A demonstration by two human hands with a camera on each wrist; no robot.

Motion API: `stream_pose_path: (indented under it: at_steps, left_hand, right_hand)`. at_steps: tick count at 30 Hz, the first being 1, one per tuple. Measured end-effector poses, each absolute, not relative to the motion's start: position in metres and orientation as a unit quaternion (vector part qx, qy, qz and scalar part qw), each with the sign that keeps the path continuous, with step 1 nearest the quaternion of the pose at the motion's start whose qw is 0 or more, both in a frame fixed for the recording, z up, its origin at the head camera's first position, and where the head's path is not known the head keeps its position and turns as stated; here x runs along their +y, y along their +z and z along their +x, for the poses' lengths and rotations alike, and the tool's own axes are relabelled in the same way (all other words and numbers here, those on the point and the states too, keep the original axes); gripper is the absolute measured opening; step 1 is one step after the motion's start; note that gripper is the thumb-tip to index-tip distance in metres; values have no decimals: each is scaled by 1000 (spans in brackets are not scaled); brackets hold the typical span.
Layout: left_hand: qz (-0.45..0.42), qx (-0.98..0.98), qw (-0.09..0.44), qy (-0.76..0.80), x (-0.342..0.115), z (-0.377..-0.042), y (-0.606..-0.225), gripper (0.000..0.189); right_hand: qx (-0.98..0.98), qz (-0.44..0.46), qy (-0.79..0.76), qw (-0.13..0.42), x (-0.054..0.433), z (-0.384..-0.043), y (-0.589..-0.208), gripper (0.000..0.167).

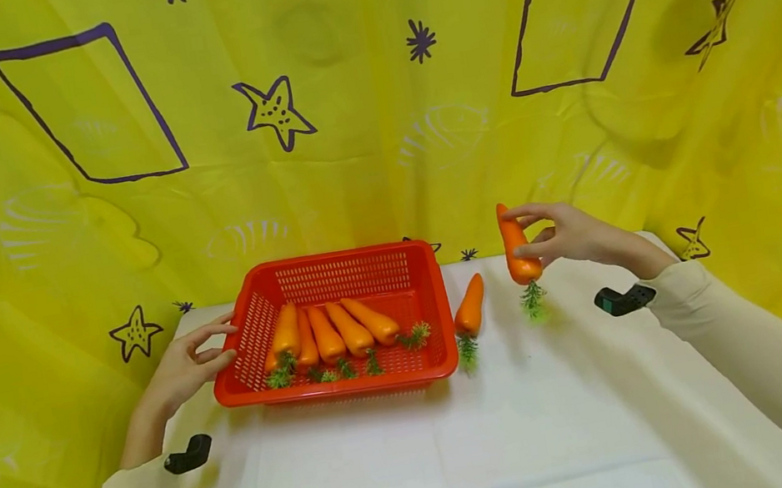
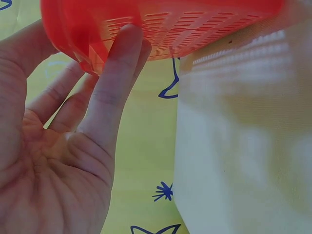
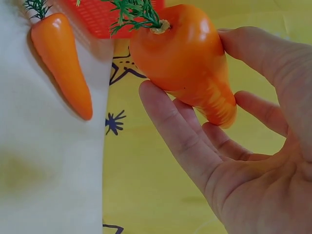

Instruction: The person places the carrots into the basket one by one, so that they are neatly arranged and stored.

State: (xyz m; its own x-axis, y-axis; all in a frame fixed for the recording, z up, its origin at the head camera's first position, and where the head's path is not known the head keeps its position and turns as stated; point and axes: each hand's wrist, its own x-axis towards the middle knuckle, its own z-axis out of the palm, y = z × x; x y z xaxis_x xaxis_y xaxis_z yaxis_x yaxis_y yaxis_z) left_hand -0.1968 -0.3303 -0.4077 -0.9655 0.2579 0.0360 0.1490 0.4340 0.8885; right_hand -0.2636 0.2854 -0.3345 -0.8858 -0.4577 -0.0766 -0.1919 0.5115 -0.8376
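My right hand (image 1: pixel 567 234) holds an orange carrot (image 1: pixel 518 250) up over the table's far right, thumb and fingers around its sides. The carrot's tip points up and its green leafy top hangs down; in the right wrist view the carrot's (image 3: pixel 183 53) stem end faces the camera. My left hand (image 1: pixel 182 368) grips the left rim of a red plastic basket (image 1: pixel 447 366); in the left wrist view a finger (image 2: pixel 109 87) overlaps the slotted outer wall. Several carrots (image 1: pixel 329 337) lie side by side in the basket, leafy ends toward me.
One more carrot (image 1: pixel 471 308) lies on the white tablecloth (image 1: pixel 423 458), just right of the basket. A yellow curtain (image 1: pixel 366 180) printed with stars and fish hangs behind the table and at both sides. Black devices (image 1: pixel 623 299) sit at both wrists.
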Motion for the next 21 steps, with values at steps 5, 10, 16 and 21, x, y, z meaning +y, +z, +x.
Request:
stream_pose_path:
  at_steps: [5, 10, 16, 21]
  left_hand:
    - [115, 845, 55, 519, -330, -197, -408, 44]
    - [115, 848, 52, 515, -331, -197, -409, 43]
    - [117, 843, 50, 523, -332, -199, -410, 43]
    - [119, 836, 52, 532, -332, -201, -411, 44]
  right_hand:
    - [864, -192, -443, 146, 283, -263, -333, 74]
    - [870, -193, -428, 149, 276, -266, -331, 75]
    - [870, -219, -411, 160, 259, -271, -327, 74]
    - [866, -239, -407, 164, 240, -277, -323, 74]
